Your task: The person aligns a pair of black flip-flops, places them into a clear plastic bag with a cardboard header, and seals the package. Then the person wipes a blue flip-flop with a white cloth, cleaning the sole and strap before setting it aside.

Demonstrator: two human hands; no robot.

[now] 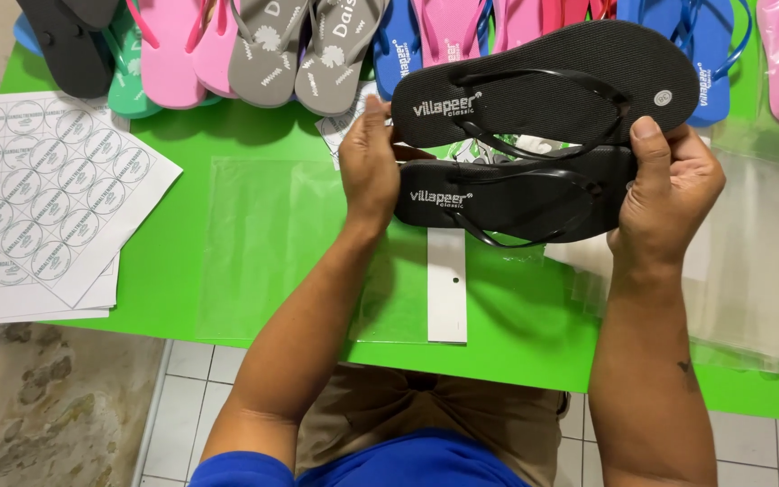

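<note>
1. You held 2 black flip-flops (534, 135) between both hands, above the green table (182, 271). Long axis ran left-right across your view, heels toward your left hand (370, 167), toe ends toward your right hand (669, 194).
2. Upper flip-flop (547, 77) sat tilted, toe end higher and further out. Lower flip-flop (516, 198) lay just below it, edges touching or nearly so; I couldn't tell which.
3. Left hand: fingers curled around the heel ends, pinching both soles. Right hand: thumb (649, 149) pressed on the edge near the toe posts, other fingers wrapped behind and hidden. Both hands were equally on the pair, neither nearer.
4. Look: matte black textured foam soles, thin glossy black Y-straps, white print at the heel, 1 small round mark at the upper toe.
5. Directly under the pair: a clear plastic bag (263, 243) flat on the table, plus a white card strip (446, 289) with 1 punched hole.
6. Round-sticker sheets (38, 198) lay to your left, more clear bags (759, 261) to your right, and a row of coloured flip-flops (254, 45) along the far edge.
</note>
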